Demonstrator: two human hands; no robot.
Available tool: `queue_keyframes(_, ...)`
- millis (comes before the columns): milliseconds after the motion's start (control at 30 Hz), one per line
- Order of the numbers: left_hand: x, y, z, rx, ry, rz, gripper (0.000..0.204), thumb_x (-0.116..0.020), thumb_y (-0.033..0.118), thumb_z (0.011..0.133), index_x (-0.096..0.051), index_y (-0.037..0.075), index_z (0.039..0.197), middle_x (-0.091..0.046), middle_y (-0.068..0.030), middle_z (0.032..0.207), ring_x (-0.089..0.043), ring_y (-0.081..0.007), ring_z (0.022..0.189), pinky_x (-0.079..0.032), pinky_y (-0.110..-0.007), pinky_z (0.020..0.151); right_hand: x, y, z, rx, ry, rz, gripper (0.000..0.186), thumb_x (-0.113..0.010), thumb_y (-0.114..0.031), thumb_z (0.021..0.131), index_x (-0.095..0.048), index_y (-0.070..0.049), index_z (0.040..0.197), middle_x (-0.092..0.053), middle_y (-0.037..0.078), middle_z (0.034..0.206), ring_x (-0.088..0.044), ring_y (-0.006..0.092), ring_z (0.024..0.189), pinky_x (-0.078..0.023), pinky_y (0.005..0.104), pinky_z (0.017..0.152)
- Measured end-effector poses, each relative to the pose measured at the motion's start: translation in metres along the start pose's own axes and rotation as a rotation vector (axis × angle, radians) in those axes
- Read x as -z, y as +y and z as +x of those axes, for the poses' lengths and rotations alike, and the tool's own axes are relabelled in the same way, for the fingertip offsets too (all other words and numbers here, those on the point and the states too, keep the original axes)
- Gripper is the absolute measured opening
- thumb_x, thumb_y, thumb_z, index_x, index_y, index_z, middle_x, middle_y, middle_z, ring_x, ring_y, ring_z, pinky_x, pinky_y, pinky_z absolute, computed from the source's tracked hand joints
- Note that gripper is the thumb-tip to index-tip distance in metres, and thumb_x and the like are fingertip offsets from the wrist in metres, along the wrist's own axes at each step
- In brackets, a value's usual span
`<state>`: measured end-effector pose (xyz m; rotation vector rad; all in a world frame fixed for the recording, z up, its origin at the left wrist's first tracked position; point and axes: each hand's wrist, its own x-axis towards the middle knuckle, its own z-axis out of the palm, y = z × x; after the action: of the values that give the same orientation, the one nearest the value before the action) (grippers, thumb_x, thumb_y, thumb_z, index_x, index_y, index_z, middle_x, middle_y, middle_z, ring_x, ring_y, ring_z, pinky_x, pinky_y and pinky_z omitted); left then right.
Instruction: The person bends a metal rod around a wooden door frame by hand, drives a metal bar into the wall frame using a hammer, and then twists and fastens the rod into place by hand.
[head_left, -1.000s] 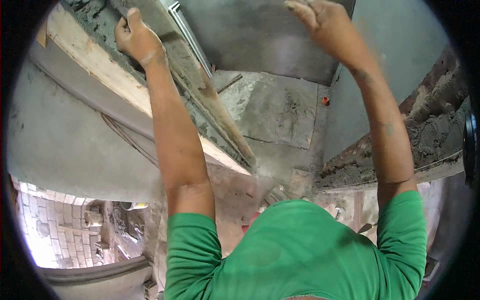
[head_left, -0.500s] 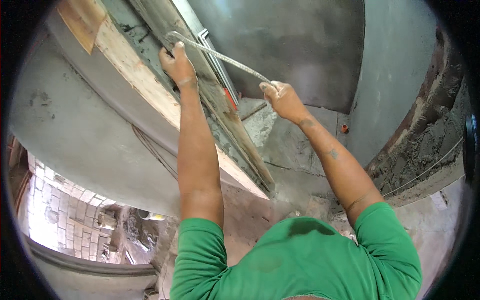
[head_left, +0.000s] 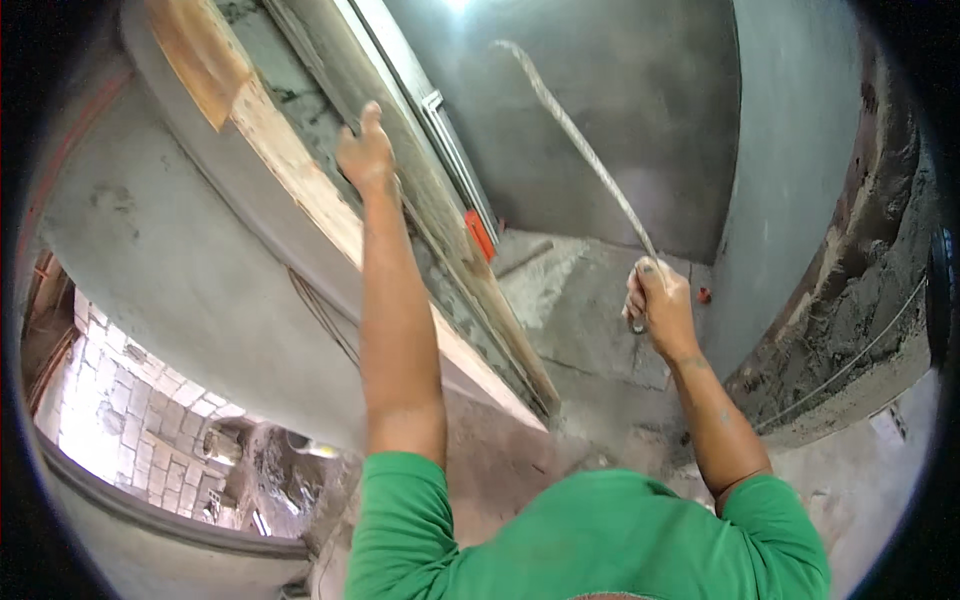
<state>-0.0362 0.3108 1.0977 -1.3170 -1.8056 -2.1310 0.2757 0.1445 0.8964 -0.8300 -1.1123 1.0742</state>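
Observation:
My right hand point(head_left: 659, 300) is closed around the lower end of a bent, ribbed steel bar point(head_left: 590, 150). The bar slants up to the left, and its curved tip points toward the boards without touching them. A small end of it shows below my fist. My left hand point(head_left: 368, 155) rests over the top of the wall, between a pale timber board point(head_left: 300, 195) and a weathered grey board point(head_left: 425, 190). Its fingers are curled and the thumb sticks up; what they grip is hidden. Grey cement point(head_left: 440, 275) fills the strip between the boards.
White metal profiles point(head_left: 455, 150) and a red object point(head_left: 480, 235) stand behind the grey board. To the right, a curved wall point(head_left: 840, 290) has rough wet mortar. Thin wires point(head_left: 318, 305) hang on the left wall. An opening at lower left shows blockwork point(head_left: 130, 430).
The bar's curved end has come away from beside my left hand and swung up and right. My right hand has moved right and down. My left hand stays at the boards.

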Motion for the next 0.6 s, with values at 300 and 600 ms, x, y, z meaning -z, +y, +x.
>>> queue_keyframes(300, -0.001, 0.003, 0.021, -0.204, -0.079, 0.243, 0.057, -0.076, 0.04, 0.082, -0.064, -0.015, 0.09, -0.068, -0.0224, 0.076, -0.062, -0.0278, 0.062, -0.052, -0.041, 0.062, 0.077, 0.091, -0.096, -0.353, 0.033, -0.082, 0.041, -0.049, -0.038, 0.101, -0.053, -0.004, 0.078, -0.044, 0.0, 0.058, -0.044, 0.0098, 0.05, -0.042, 0.0277, 0.05)
queue_keyframes(600, 0.022, -0.003, 0.01, -0.161, 0.05, 0.204, 0.085, -0.072, 0.056, 0.08, -0.052, -0.013, 0.126, -0.053, -0.0316, 0.13, -0.056, -0.0366, 0.116, -0.047, -0.044, 0.09, 0.126, 0.141, -0.158, -0.525, -0.023, -0.336, 0.041, -0.053, -0.034, 0.098, -0.056, -0.002, 0.073, -0.048, 0.001, 0.058, -0.045, 0.0099, 0.051, -0.037, 0.0293, 0.049)
